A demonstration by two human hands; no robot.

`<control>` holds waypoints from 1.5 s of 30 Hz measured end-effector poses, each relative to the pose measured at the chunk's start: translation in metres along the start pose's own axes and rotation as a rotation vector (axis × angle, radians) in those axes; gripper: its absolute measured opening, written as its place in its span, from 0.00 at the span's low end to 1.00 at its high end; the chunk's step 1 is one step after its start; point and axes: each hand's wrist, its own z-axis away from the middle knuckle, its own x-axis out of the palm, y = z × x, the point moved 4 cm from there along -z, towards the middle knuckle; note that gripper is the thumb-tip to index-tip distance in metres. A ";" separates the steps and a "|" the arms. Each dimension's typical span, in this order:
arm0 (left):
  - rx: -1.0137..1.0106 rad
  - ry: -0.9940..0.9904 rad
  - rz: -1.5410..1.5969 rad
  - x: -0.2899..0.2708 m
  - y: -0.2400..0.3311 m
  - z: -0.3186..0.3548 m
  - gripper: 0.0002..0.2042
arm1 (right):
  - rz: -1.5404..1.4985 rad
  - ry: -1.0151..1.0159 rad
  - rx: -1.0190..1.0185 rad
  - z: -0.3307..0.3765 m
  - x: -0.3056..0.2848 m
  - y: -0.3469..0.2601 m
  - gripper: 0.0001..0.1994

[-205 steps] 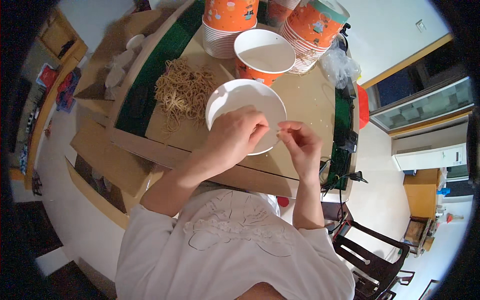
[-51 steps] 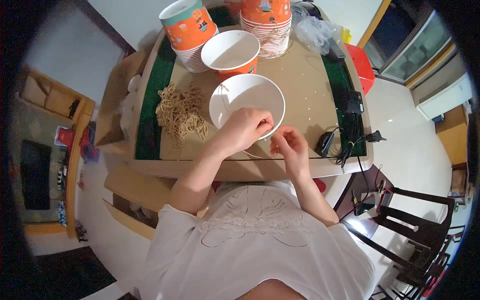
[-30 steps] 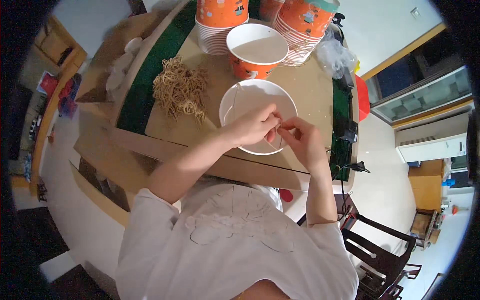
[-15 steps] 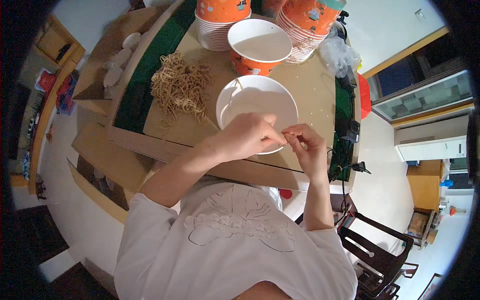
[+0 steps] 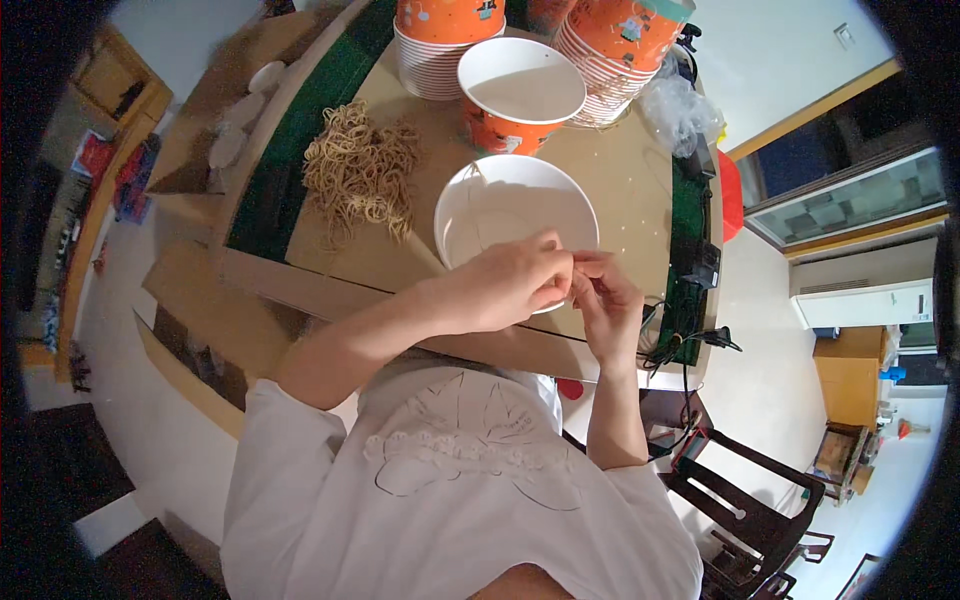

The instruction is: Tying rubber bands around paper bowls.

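A paper bucket (image 5: 470, 215), white inside, stands at the near side of the table with its mouth up. A thin tan string (image 5: 477, 205) hangs inside it from the far rim and runs down toward my hands. My left hand (image 5: 525, 280) is closed over the near part of the bucket, its thumb and fingers pinched together. Against its fingertips, at the bucket's right near rim, my right hand (image 5: 608, 300) is pinched too. Whatever lies between the fingertips is too small to make out. A loose heap of tan strings (image 5: 360, 170) lies to the left.
Behind the bucket stands another orange-printed paper bucket (image 5: 520, 90), flanked by stacks of nested buckets (image 5: 435, 60). A clear plastic bag (image 5: 672, 115) and black power adapters with cords (image 5: 703, 265) line the table's right edge. Cardboard boxes (image 5: 205, 300) sit at the left; a dark chair (image 5: 745, 500) stands lower right.
Both hands have shifted slightly; my left hand has turned and its fingers are more curled. The fingertips of both hands have come closer together. The bucket stays in about the same place.
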 end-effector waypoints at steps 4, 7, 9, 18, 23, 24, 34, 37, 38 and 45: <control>-0.345 -0.094 0.363 -0.003 -0.010 -0.004 0.05 | 0.160 0.118 -0.126 0.006 0.001 -0.007 0.04; -0.633 -0.211 0.621 0.005 -0.018 -0.004 0.06 | 0.064 0.258 -0.130 0.014 0.006 -0.009 0.05; -0.712 -0.171 0.912 0.012 -0.027 -0.003 0.08 | 0.064 0.305 -0.139 0.019 0.008 -0.005 0.05; -0.833 -0.115 1.059 0.010 -0.031 -0.004 0.08 | 0.324 0.387 -0.304 0.028 0.017 -0.010 0.08; -0.789 -0.122 1.034 0.006 -0.028 -0.005 0.08 | 0.338 0.371 -0.327 0.028 0.015 -0.010 0.10; -0.777 -0.100 0.928 0.005 -0.026 -0.005 0.08 | 0.360 0.355 -0.362 0.028 0.015 -0.010 0.10; -0.609 0.011 0.586 -0.007 -0.012 -0.006 0.06 | 0.010 0.271 -0.173 0.016 0.010 0.003 0.05; -0.434 0.074 0.419 -0.006 -0.014 -0.005 0.07 | 0.021 0.267 -0.170 0.016 0.011 0.001 0.05; -0.434 0.074 0.419 -0.005 -0.012 -0.004 0.07 | 0.021 0.267 -0.170 0.016 0.011 0.002 0.05; -0.392 0.090 0.202 -0.008 0.000 -0.003 0.06 | 0.045 0.222 -0.167 0.016 0.011 -0.001 0.04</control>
